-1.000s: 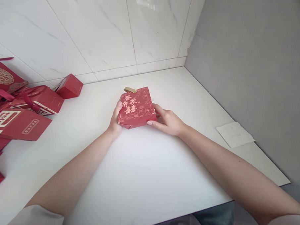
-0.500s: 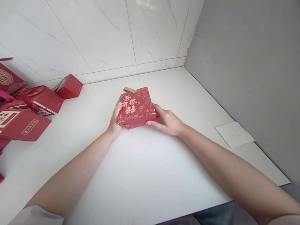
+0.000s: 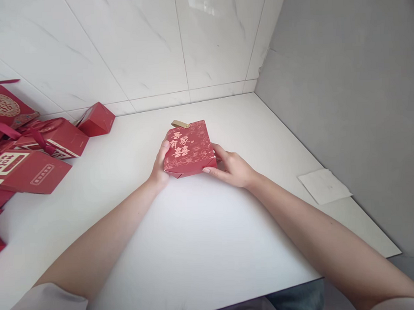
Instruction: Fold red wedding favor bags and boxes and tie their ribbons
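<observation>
Holding a boxy red cardboard box [image 3: 193, 148], printed with pale characters and flowers, near the middle of a smooth white tabletop [image 3: 197, 242]; lifted or resting, impossible to tell. Gripped along its left side by the left hand [image 3: 159, 167], with thumb over the edge of the printed face and fingers mostly hidden; clasped at the near right corner by the right hand [image 3: 232, 168], with thumb on the near side and fingers round the right. Lying rightward of the former and leftward of the latter, touching both, with neither hand nearer. Angled slightly, near edge climbing to the right, but too foreshortened for a sure reading of its long axis. Finished at the far edge with a looped gold ribbon tab [image 3: 180, 124]. Flanked, well apart, by jumbled red cardboard boxes [image 3: 55, 168] at left and a thin white sheet [image 3: 325, 186] at right, below white marbled tiles [image 3: 147, 43].
</observation>
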A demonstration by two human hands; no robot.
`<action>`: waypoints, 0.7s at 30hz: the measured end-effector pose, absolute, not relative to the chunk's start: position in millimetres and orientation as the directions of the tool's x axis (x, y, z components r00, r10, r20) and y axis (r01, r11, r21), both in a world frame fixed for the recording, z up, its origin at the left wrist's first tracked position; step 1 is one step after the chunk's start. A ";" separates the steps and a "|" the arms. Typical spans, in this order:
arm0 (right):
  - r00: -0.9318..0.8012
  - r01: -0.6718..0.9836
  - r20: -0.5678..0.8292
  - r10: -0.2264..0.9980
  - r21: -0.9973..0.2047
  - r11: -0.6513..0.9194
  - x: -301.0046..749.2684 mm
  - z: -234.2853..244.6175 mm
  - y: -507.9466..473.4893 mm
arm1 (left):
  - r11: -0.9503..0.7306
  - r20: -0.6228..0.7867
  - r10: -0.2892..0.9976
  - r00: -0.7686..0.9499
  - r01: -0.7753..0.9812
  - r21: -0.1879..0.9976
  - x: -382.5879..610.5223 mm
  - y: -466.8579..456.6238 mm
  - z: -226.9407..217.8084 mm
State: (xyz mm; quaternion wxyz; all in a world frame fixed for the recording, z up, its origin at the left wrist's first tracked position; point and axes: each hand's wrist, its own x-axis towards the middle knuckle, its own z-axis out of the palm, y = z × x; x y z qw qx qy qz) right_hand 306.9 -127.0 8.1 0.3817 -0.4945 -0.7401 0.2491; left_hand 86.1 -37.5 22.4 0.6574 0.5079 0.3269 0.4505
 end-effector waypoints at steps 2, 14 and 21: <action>-0.218 0.542 0.319 0.922 -0.746 0.386 307.0 8.3 -127.0 | 0.080 0.023 0.926 0.377 -0.256 0.963 86.2 -37.6 22.8; -0.222 0.552 0.326 0.919 -0.735 0.394 307.4 7.5 -126.8 | 0.074 0.026 0.926 0.378 -0.249 0.966 88.4 -38.8 26.2; -0.224 0.554 0.310 0.924 -0.739 0.382 307.3 8.7 -127.2 | 0.073 0.026 0.931 0.363 -0.258 0.963 86.9 -36.7 22.2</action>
